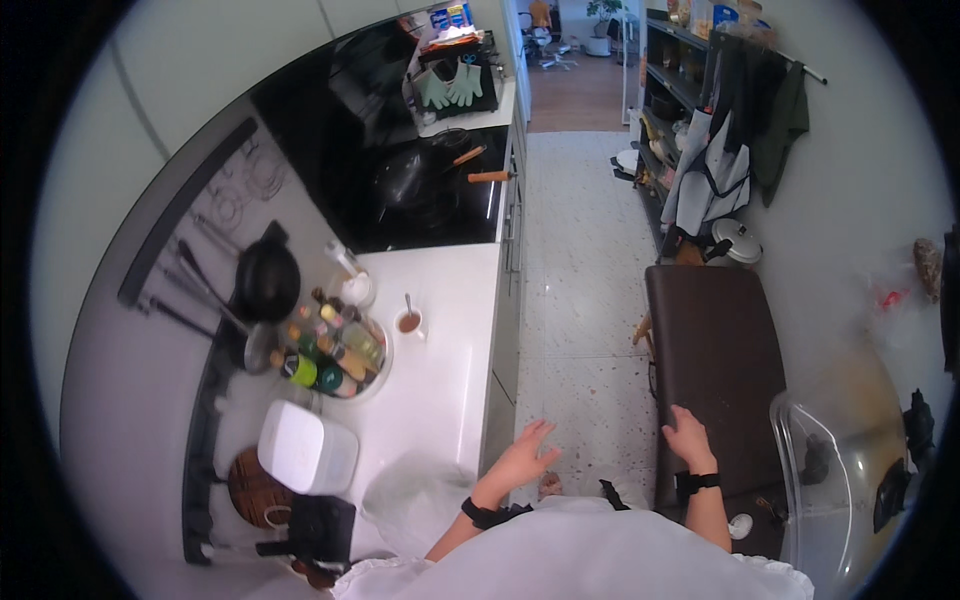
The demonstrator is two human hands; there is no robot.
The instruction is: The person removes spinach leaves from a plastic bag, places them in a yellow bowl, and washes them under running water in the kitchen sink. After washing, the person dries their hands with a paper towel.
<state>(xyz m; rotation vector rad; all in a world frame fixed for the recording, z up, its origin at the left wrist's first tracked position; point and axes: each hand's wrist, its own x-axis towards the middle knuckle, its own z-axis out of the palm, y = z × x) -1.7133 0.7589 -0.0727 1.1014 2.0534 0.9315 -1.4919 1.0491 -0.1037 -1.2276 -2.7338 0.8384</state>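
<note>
My left hand (523, 456) is in the air beside the edge of the white countertop (442, 375), fingers apart and nothing in it. My right hand (688, 437), also without anything in it, hovers over or beside the near edge of a brown padded bench (716, 330); whether it touches cannot be told. Black bands circle both wrists. On the counter ahead of my left hand stands a white cup (409, 324) of brown liquid with a spoon in it. Behind the cup, several bottles (337, 352) share a round tray.
A wok (401, 180) and a wooden-handled pan (489, 177) sit on the black cooktop (457, 225). A white lidded container (307, 446) stands near the wall. The tiled floor (574, 300) runs to a doorway. Dark shelves (675, 82) and hanging aprons (720, 157) line the right side.
</note>
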